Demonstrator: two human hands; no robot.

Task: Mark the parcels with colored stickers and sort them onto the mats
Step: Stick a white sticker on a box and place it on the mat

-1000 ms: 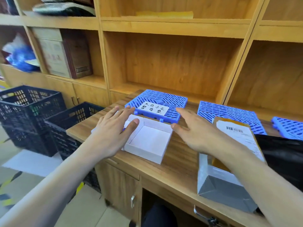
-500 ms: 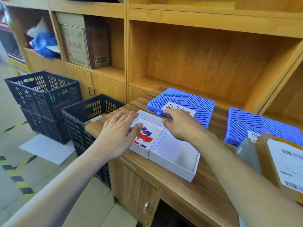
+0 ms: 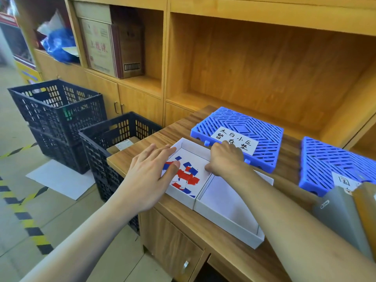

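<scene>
An open white box (image 3: 179, 197) of red and blue stickers (image 3: 188, 177) sits at the desk's left end. Its lid (image 3: 227, 202) lies upturned right beside it. My left hand (image 3: 148, 180) rests with straight fingers on the box's left rim, thumb tip on the stickers. My right hand (image 3: 225, 157) is curled over the lid's far left corner, gripping its rim. Behind lie two blue grid mats, the left mat (image 3: 262, 139) and the right mat (image 3: 329, 159), each with a paper label. A grey parcel (image 3: 337, 216) and a brown parcel (image 3: 366, 206) stand at the right edge.
Two black crates stand on the floor left of the wooden desk (image 3: 142, 147): a stacked crate (image 3: 57, 110) and a nearer crate (image 3: 105, 151) holding a labelled parcel (image 3: 124, 144). Wooden shelving rises behind the desk. Yellow-black tape marks the floor.
The lid has come off the box and moved right in my right hand, baring the stickers. My left thumb has reached into the box. My view has swung left.
</scene>
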